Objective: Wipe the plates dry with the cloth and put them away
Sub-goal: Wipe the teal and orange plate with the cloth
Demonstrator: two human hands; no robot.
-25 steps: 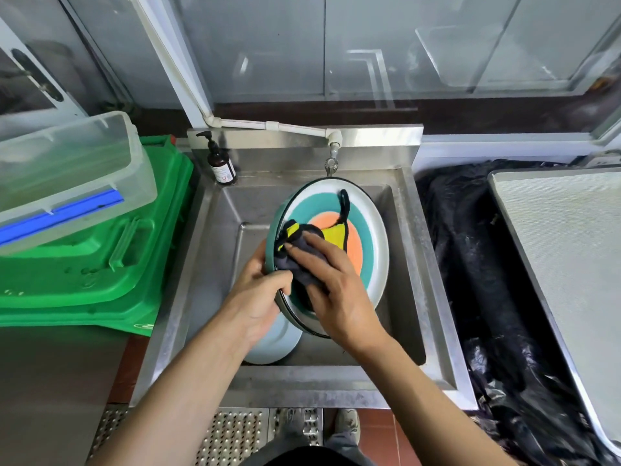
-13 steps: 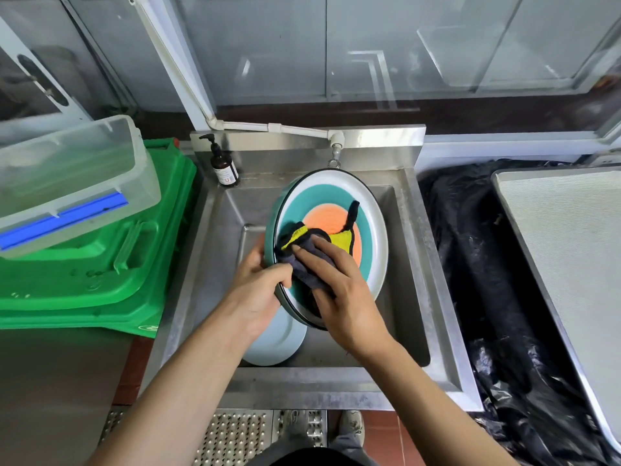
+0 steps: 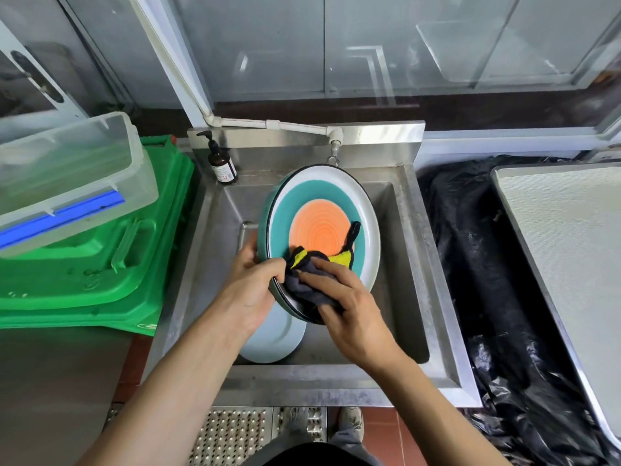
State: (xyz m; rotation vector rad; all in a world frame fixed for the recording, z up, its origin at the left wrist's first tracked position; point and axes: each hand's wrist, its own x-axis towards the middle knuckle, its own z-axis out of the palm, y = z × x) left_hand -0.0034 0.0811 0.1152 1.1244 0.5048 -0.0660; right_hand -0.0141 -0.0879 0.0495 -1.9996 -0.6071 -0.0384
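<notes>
Plate (image 3: 319, 210) held tilted over the sink (image 3: 408, 264), face toward the camera: orange centre, teal ring, white band, dark rim. Top edge just below the tap (image 3: 333, 153) at 12 o'clock. Looks like more than 1 plate stacked together at the lower left edge, count unclear.

Left hand (image 3: 250, 290) at 8 o'clock of the plate, fingers wrapped behind the rim, thumb over the front edge, gripping the plate firmly.

Right hand (image 3: 349, 307) at 6 o'clock of the plate, fingers closed on the cloth (image 3: 307, 284) and pressing it flat against the plate's lower face. Cloth dark grey with yellow trim, bunched under the fingers, a dark loop sticking up toward 1 o'clock across the orange centre.

Pale plate (image 3: 279, 338) lying in the sink bottom at 7 o'clock, partly hidden by the left wrist and the held plate.

Brown pump bottle (image 3: 220, 163) standing on the sink ledge at 10 o'clock. Green lid (image 3: 97, 260) at 9 o'clock, clear bin (image 3: 67, 176) with a blue strip resting on it. Black bag (image 3: 487, 280) at 3 o'clock, metal tray (image 3: 571, 250) past it at the right edge.
</notes>
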